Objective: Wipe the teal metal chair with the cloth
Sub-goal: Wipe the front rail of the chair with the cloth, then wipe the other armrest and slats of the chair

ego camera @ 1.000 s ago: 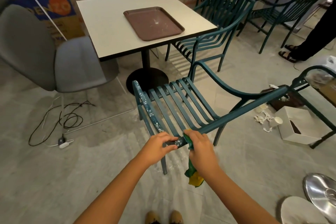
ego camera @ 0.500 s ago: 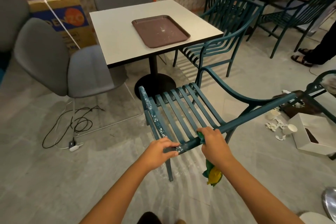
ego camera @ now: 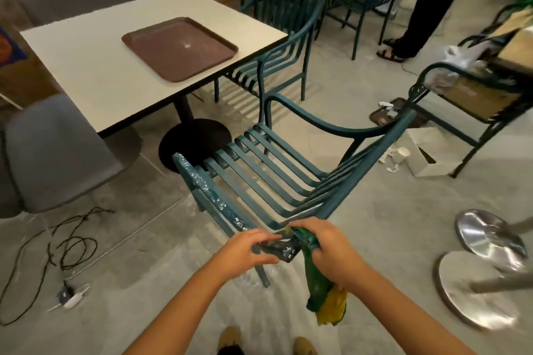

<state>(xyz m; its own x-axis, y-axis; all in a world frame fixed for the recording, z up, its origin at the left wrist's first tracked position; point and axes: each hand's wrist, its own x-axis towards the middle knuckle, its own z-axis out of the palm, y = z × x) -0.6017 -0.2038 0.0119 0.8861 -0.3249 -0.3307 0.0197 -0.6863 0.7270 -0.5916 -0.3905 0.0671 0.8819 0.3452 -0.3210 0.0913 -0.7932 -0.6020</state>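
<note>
Left grip (ego camera: 248,248) clamps chair (ego camera: 375,156) corner, steadying; right grip (ego camera: 327,245) pinches cloth (ego camera: 315,282) against it. Best: press firm, drag cloth along speckled armrest (ego camera: 207,189).

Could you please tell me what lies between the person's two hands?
In the head view, the white-speckled corner of the teal slatted metal chair lies between the left hand and the right hand, which grips the green-and-yellow cloth.
</note>
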